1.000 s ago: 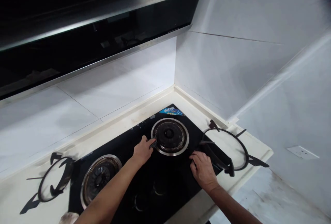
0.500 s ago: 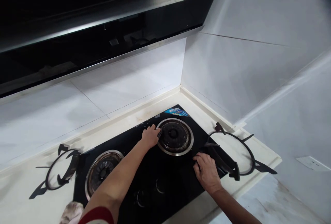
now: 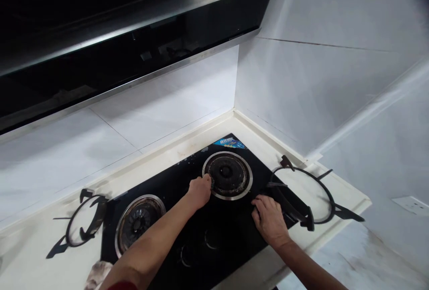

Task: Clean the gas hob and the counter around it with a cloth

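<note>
My left hand (image 3: 200, 191) is closed on a small dark scouring pad (image 3: 212, 183), mostly hidden by the fingers. It presses at the left edge of the metal ring around the right burner (image 3: 226, 171), which has brown stains. On the black glass cooktop (image 3: 231, 232), my right hand (image 3: 269, 218) lies with fingers loosely spread and holds nothing. Just right of it, one pan support (image 3: 330, 200) leans partly on the cooktop and partly on the counter. The left burner (image 3: 137, 223) is partly covered by my left forearm.
A second pan support (image 3: 69, 232) stands on the pale counter (image 3: 27, 258) at the left. A crumpled cloth (image 3: 98, 274) lies by the cooktop's front left corner. Overhead hangs a black range hood (image 3: 134, 53). Tiled walls (image 3: 301, 89) close off the back and right.
My left hand has slid down along the left side of the right burner's ring with the scouring pad. My right hand stays in place on the cooktop. The view has shifted slightly.
</note>
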Demonstrator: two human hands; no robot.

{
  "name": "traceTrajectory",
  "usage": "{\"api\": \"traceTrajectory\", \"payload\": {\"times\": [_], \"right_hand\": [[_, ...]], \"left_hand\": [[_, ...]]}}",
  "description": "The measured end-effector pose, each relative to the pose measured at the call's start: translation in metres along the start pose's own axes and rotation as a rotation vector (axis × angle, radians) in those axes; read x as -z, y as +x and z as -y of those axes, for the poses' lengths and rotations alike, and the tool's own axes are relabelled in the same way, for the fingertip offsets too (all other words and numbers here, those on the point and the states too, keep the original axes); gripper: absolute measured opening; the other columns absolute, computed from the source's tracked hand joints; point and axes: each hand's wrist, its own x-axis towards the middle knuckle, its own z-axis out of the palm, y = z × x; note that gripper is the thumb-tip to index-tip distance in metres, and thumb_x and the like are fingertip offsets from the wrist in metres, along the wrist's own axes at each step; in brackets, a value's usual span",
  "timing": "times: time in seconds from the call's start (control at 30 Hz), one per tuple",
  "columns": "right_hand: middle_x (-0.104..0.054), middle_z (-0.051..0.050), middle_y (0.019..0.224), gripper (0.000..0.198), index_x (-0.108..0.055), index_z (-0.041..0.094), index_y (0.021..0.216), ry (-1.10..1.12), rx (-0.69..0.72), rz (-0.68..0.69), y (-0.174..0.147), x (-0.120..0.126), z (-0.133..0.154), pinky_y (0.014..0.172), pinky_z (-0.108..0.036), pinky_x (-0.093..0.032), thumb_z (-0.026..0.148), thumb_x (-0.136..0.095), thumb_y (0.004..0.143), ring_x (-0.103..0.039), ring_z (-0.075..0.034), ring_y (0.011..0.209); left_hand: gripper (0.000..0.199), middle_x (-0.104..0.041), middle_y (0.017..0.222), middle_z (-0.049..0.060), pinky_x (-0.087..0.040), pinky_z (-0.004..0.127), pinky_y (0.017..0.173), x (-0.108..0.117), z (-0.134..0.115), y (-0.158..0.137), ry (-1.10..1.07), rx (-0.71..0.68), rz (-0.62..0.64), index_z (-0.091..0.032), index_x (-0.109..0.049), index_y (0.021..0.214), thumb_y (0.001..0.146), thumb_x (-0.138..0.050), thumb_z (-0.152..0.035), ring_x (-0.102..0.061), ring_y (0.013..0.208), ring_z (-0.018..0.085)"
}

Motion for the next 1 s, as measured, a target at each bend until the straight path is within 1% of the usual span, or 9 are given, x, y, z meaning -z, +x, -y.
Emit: {"api": "traceTrajectory", "payload": {"times": [0.2,0.43,0.53,0.63,0.7,0.77,0.9,1.0], "right_hand": [[-0.061,-0.009,0.107,0.017,-0.061,0.021,0.096,-0.036,0.005,0.009,0.0,-0.001,0.0,0.087,-0.041,-0.039,0.016,-0.05,0.085,-0.051,-0.026,0.105],[-0.061,-0.01,0.108,0.018,-0.063,0.021,0.097,-0.042,0.005,0.019,-0.001,-0.002,-0.002,0.086,-0.042,-0.04,0.016,-0.051,0.084,-0.052,-0.027,0.105],[-0.061,-0.01,0.107,0.017,-0.062,0.021,0.097,-0.039,0.014,0.011,-0.001,-0.001,-0.002,0.085,-0.042,-0.04,0.015,-0.051,0.084,-0.052,-0.027,0.104],[-0.061,-0.009,0.105,0.018,-0.061,0.022,0.097,-0.033,0.028,0.0,0.0,0.001,-0.001,0.084,-0.041,-0.04,0.014,-0.049,0.084,-0.053,-0.027,0.103],[-0.061,-0.009,0.105,0.019,-0.06,0.022,0.097,-0.024,0.029,-0.002,0.0,0.002,0.0,0.085,-0.041,-0.04,0.014,-0.048,0.085,-0.053,-0.026,0.103],[-0.06,-0.009,0.106,0.018,-0.059,0.022,0.098,-0.009,0.024,0.001,0.0,0.003,0.0,0.086,-0.041,-0.041,0.015,-0.048,0.086,-0.053,-0.026,0.103],[-0.06,-0.009,0.107,0.019,-0.059,0.023,0.099,0.017,0.015,0.002,-0.001,0.002,-0.001,0.087,-0.042,-0.041,0.015,-0.047,0.086,-0.052,-0.026,0.105],[-0.06,-0.009,0.107,0.02,-0.06,0.023,0.099,0.019,0.019,0.002,-0.002,0.001,-0.003,0.086,-0.042,-0.041,0.015,-0.048,0.084,-0.052,-0.026,0.104]], "left_hand": [[0.029,-0.058,0.116,0.012,-0.052,0.034,0.08,-0.008,-0.02,-0.011,-0.009,0.004,0.036,-0.017,-0.055,0.117,0.089,-0.048,-0.018,-0.063,0.1,0.024],[0.025,-0.056,0.114,0.013,-0.053,0.034,0.074,-0.016,-0.042,-0.02,-0.041,-0.066,0.033,-0.014,-0.057,0.112,0.089,-0.05,-0.019,-0.064,0.096,0.025],[0.024,-0.057,0.113,0.012,-0.052,0.033,0.073,-0.015,-0.048,-0.029,-0.077,-0.082,-0.001,-0.015,-0.056,0.112,0.089,-0.05,-0.019,-0.064,0.094,0.023],[0.025,-0.056,0.114,0.008,-0.052,0.031,0.076,-0.015,-0.056,-0.037,-0.127,-0.114,-0.063,-0.019,-0.052,0.115,0.091,-0.051,-0.026,-0.063,0.095,0.02],[0.024,-0.056,0.114,0.007,-0.053,0.031,0.077,-0.016,-0.065,-0.039,-0.153,-0.106,-0.103,-0.02,-0.05,0.115,0.092,-0.05,-0.029,-0.063,0.095,0.02],[0.026,-0.055,0.113,0.007,-0.053,0.031,0.077,-0.019,-0.075,-0.036,-0.167,-0.079,-0.138,-0.021,-0.049,0.118,0.092,-0.049,-0.027,-0.064,0.095,0.02],[0.036,-0.054,0.117,0.007,-0.054,0.033,0.077,-0.024,-0.098,-0.021,-0.17,-0.068,-0.206,-0.025,-0.04,0.133,0.097,-0.043,-0.025,-0.064,0.097,0.021],[0.031,-0.053,0.115,0.009,-0.055,0.033,0.075,-0.025,-0.115,-0.008,-0.155,-0.051,-0.232,-0.021,-0.045,0.129,0.098,-0.039,-0.02,-0.064,0.098,0.021]]}}
